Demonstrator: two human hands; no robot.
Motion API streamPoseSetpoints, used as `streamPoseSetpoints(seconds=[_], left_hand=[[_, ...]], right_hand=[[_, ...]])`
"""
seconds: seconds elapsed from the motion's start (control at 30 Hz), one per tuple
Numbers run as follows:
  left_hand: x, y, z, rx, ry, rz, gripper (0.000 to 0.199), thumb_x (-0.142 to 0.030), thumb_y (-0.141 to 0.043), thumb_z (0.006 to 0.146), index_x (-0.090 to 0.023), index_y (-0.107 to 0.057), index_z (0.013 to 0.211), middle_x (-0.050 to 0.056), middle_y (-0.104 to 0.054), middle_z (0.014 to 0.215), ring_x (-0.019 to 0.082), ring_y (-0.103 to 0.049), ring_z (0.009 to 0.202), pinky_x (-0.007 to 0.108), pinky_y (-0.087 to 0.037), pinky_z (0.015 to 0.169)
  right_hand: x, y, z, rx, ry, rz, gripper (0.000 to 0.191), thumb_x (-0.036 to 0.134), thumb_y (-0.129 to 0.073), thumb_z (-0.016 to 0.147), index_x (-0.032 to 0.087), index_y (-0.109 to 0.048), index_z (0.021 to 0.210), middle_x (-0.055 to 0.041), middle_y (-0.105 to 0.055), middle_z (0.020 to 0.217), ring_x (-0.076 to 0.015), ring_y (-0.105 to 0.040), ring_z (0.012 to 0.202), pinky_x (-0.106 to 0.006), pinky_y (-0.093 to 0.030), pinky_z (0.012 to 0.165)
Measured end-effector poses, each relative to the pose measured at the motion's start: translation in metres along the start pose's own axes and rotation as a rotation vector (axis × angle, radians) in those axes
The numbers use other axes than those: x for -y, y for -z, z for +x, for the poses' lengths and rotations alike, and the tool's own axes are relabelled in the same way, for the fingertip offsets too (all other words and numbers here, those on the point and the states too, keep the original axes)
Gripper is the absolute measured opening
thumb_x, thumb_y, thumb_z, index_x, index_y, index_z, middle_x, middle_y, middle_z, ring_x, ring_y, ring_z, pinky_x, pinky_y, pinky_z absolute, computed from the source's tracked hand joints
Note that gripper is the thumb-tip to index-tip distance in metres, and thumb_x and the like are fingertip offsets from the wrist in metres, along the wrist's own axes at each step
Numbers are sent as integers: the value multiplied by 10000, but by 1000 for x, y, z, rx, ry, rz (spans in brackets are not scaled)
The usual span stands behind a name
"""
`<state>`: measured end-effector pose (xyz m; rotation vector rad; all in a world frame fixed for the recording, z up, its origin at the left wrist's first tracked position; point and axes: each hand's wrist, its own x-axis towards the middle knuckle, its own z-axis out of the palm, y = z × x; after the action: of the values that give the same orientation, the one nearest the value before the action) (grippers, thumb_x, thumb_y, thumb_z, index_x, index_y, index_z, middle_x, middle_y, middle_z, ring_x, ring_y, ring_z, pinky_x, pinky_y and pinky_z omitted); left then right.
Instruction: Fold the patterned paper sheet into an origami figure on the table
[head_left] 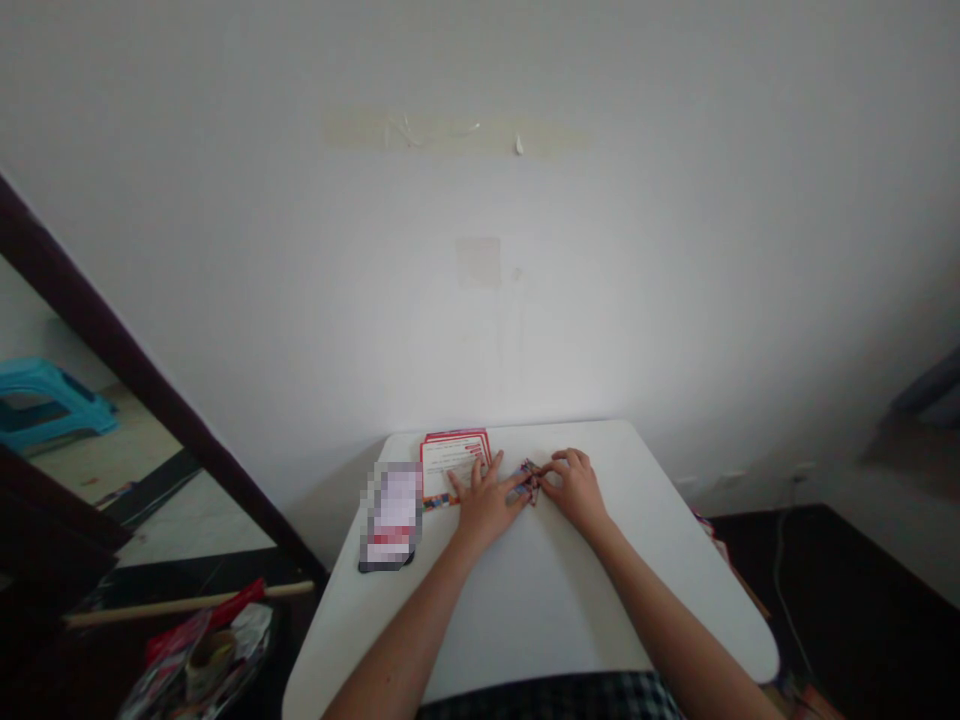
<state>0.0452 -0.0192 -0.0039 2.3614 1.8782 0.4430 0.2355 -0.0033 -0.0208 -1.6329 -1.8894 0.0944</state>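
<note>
On the white table, my left hand (484,505) has its thumb and index finger at a small patterned piece (532,484) in reddish and bluish tones. The other fingers of that hand are spread over a stack of red-bordered printed cards (439,465). From the other side, my right hand (576,488) pinches the same small piece between thumb and index finger. The piece lies low at the tabletop and is partly covered by fingertips; its exact kind is too small to tell. Left of the cards lies a phone (391,515), its screen blurred out.
The white table (540,620) stands against a pale wall (480,340) with tape marks. At left leans a dark-framed mirror (142,350) reflecting a blue stool (52,400). Below it sits a bag of items with a tape roll (210,662). A cable (780,570) hangs at right.
</note>
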Motion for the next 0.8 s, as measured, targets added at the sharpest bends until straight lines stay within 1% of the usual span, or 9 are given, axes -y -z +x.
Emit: streamPoseSetpoints(seconds=[0.17, 0.33, 0.47, 0.6, 0.8], left_hand=[[1, -2, 1, 2, 6, 11, 407, -660, -468, 834, -587, -548, 1226, -83, -290, 1573, 407, -180, 1438, 785, 56, 1031], [0, -2, 1, 10, 3, -4, 421, -658, -472, 838, -586, -525, 1249, -62, -282, 1580, 399, -184, 1438, 792, 80, 1016], [0, 0, 1, 19, 7, 2, 419, -651, -472, 844, -590, -515, 1256, -66, -280, 1580, 403, -180, 1438, 794, 78, 1014], [0, -1, 1, 28, 14, 5, 431, -663, -466, 842, -583, -515, 1262, -62, -274, 1583, 404, -171, 1440, 781, 80, 1025], [2, -3, 2, 2, 4, 10, 420, -669, -448, 844, -589, -523, 1249, -68, -296, 1573, 410, -189, 1432, 791, 69, 1021]], right_hand=[[-1, 0, -1, -2, 22, 2, 172, 397, -679, 811, 320, -736, 953, -54, -581, 1153, -240, -444, 1188, -356, -403, 986], [-3, 0, -2, 4, 59, 0, 217, 438, -665, 814, 307, -732, 973, -64, -580, 1151, -249, -444, 1196, -380, -403, 1001], [-3, 2, -2, 18, 83, 6, 243, 428, -659, 809, 300, -723, 1005, -72, -574, 1162, -250, -456, 1190, -388, -407, 1006], [-5, 2, -2, 48, 96, -3, 308, 398, -708, 748, 298, -707, 1040, -72, -569, 1186, -256, -460, 1197, -399, -404, 1014], [-9, 2, -3, 82, 114, 1, 444, 462, -755, 680, 290, -680, 1083, -80, -552, 1225, -274, -449, 1217, -428, -396, 1023]])
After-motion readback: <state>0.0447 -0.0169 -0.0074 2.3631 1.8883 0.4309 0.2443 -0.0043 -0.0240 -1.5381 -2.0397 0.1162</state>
